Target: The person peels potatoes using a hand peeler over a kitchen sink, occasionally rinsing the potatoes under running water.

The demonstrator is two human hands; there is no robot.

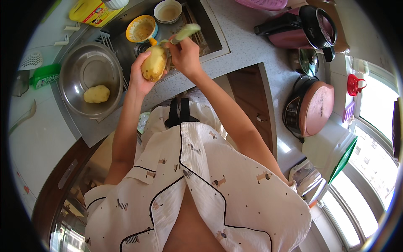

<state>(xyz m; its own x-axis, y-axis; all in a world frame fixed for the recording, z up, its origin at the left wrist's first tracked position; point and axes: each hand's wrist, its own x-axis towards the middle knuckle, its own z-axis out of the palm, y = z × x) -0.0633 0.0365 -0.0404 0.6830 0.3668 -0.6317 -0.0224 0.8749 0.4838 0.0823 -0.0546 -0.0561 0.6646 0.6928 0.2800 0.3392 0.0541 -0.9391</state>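
My left hand grips an oblong potato upright over the near part of the sink, its skin looking partly removed. My right hand holds a peeler with a pale green handle, its head beside the potato's upper end. Behind the potato sit a yellow-and-blue bowl and a white bowl. To the left, another potato lies in a large steel basin.
On the right counter are a pink blender, a lidded pot and an appliance with a pink lid. A yellow bottle, green bottle and hanging utensils stand along the left side. A window is at right.
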